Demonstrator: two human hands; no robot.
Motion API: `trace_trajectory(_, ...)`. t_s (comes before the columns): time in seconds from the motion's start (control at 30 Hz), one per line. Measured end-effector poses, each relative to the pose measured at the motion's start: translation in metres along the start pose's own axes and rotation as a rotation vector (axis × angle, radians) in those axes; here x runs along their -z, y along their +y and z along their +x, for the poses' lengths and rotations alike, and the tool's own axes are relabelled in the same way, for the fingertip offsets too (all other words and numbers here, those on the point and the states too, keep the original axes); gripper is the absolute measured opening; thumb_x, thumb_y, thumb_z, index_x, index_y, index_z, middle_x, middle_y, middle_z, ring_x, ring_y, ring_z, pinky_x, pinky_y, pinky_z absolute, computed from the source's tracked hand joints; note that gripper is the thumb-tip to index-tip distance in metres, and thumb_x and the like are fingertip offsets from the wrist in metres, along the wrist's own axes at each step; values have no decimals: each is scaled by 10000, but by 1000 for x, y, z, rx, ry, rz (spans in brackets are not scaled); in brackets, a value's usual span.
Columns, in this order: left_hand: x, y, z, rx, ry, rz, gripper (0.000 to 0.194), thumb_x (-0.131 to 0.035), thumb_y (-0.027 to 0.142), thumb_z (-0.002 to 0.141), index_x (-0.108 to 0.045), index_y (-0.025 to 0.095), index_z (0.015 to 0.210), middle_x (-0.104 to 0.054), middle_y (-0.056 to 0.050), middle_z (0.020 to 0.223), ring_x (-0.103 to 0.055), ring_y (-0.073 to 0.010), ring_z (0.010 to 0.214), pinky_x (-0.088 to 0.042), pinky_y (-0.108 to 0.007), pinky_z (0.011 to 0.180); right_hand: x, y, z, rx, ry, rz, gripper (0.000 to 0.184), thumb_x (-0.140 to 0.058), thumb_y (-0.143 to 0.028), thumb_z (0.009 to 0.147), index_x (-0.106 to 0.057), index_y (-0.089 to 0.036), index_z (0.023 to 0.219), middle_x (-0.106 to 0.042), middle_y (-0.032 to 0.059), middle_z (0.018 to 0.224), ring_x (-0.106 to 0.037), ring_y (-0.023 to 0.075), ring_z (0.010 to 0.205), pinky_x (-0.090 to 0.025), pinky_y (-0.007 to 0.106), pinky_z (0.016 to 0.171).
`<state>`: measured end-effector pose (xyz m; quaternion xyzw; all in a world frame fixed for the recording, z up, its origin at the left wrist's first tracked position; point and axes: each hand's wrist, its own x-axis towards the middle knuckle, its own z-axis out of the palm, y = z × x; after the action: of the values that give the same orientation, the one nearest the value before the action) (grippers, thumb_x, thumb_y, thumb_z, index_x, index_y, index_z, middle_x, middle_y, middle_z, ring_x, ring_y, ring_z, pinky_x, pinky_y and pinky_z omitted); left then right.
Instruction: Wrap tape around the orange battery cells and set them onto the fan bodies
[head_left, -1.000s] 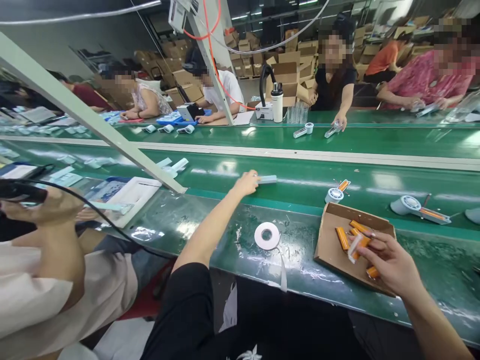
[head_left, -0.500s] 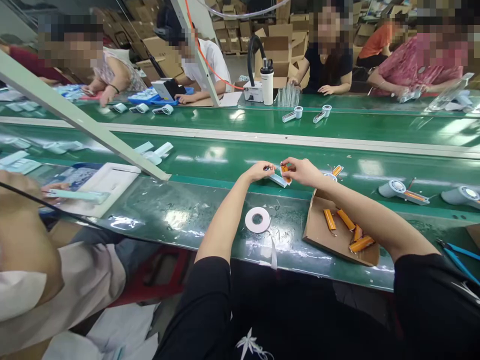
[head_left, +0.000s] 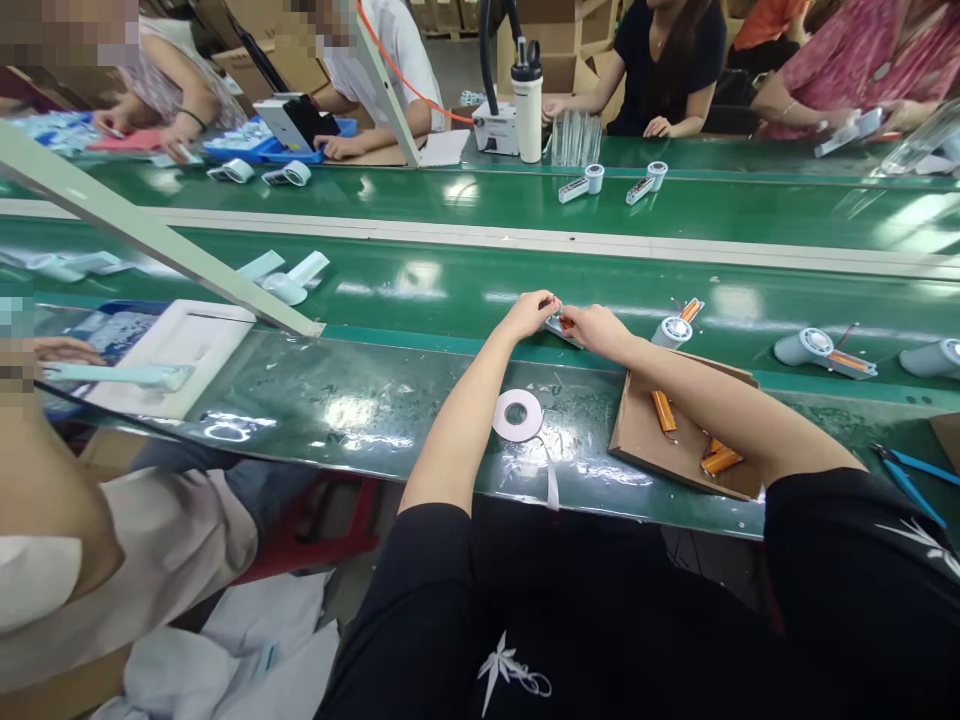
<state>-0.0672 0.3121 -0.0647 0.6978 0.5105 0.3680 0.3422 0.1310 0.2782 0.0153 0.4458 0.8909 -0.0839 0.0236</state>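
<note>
My left hand (head_left: 531,312) and my right hand (head_left: 592,328) meet at the near edge of the green conveyor belt (head_left: 465,300). Between them they pinch a pale blue fan handle shell (head_left: 559,327) with an orange battery (head_left: 568,323) pressed against it. Both hands have their fingers closed on these parts. A shallow cardboard tray (head_left: 652,445) holding several orange batteries (head_left: 663,410) lies under my right forearm. A roll of white tape (head_left: 517,414) lies on the table below my left wrist.
Small hand fans with orange batteries (head_left: 675,328) (head_left: 821,351) ride the belt to the right. Blue-handled pliers (head_left: 907,478) lie at the far right. A person on my left works over a white tray (head_left: 187,350). Other workers sit across the far belt beside a white bottle (head_left: 527,100).
My right hand left the cardboard tray with a battery and joined my left hand at the belt edge. My left hand pulled the shell closer. The view tilted down.
</note>
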Motion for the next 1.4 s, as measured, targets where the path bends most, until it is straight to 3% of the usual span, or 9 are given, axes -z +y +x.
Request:
trace_trajectory(0.23,-16,-1,6,43,105,79,135,-573,266,1014,-668,198,947,-783,-96,1081,-662,-241,1039,-482,-376,1061,9,-7,10,-50,-99,-80,428,-544,-335,1090,-789,-240,1429,-820,170,1343,-764,393,1246,-567,444,1017)
trace_trajectory(0.6,-40,15,2,138,233,278,192,-502,276,1084,-671,243,999,-766,-110,1218,-570,-327,1267,-414,-506,1194,7,-2,-4,-79,-173,-210,547,-596,-383,1041,-685,-261,1567,-795,208,1362,-779,391,1200,-574,446,963)
trace_trajectory(0.77,-45,21,8,109,217,260,188,-512,255,1072,-683,230,999,-764,-123,1195,-546,-324,1288,-390,-511,1224,12,7,-12,-119,-150,-187,572,-594,-423,1022,-683,-316,1577,-811,157,1335,-768,383,1213,-565,448,978)
trace_trajectory(0.93,-52,13,16,134,267,219,172,-542,263,1066,-673,240,956,-757,-108,1116,-570,-319,1265,-400,-498,1219,2,6,-3,-161,-163,-182,616,-691,-487,961,-730,-245,1526,-768,218,1418,-748,439,1256,-570,489,984)
trace_trajectory(1.1,-53,23,19,214,254,170,146,-553,236,1044,-643,236,929,-763,-94,1111,-607,-267,1225,-415,-473,1216,5,7,11,-93,-174,-192,496,-715,-430,957,-818,-212,1390,-805,198,1368,-762,402,1248,-579,449,986)
trace_trajectory(1.2,-50,35,15,234,267,149,119,-534,202,1036,-647,219,1005,-773,-118,1183,-621,-258,1264,-385,-499,1266,19,27,6,45,-204,-98,467,-692,-392,988,-808,-241,1414,-829,111,1363,-766,321,1244,-560,394,1046)
trace_trajectory(1.27,-45,40,1,215,309,153,164,-563,183,999,-657,213,1130,-745,-155,1356,-599,-286,1382,-333,-531,1328,31,58,-9,52,-88,60,502,-661,-396,1022,-760,-236,1487,-811,72,1419,-754,277,1260,-546,373,1101)
trace_trajectory(1.33,-37,39,-28,144,344,167,306,-597,193,968,-651,213,1269,-680,-172,1517,-552,-306,1489,-291,-553,1375,44,102,-32,-102,163,193,489,-618,-359,1051,-746,-179,1488,-782,95,1469,-727,268,1303,-523,385,1162)
trace_trajectory(1.4,-29,35,-75,16,322,201,370,-597,246,979,-656,223,1343,-676,-158,1546,-553,-310,1509,-313,-566,1383,54,151,-60,-397,443,248,446,-583,-270,1065,-745,-122,1453,-735,156,1525,-668,276,1388,-469,407,1228)
